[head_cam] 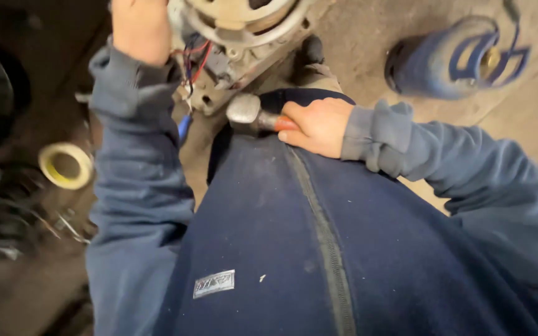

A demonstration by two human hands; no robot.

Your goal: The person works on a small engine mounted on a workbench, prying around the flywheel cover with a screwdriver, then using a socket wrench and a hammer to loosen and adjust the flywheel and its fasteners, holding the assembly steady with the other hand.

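Head view, right hand (319,126) gripping hammer (248,112)

The right hand (319,126) closes around a hammer (251,114), its steel head just beside a grey electric motor (238,37). The left hand (139,28) rests on the motor's side. A blue gas cylinder (453,57) lies on the floor nearby.

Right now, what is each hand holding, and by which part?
Right hand grips a hammer just behind its head. Left hand rests on the motor; grip unclear.
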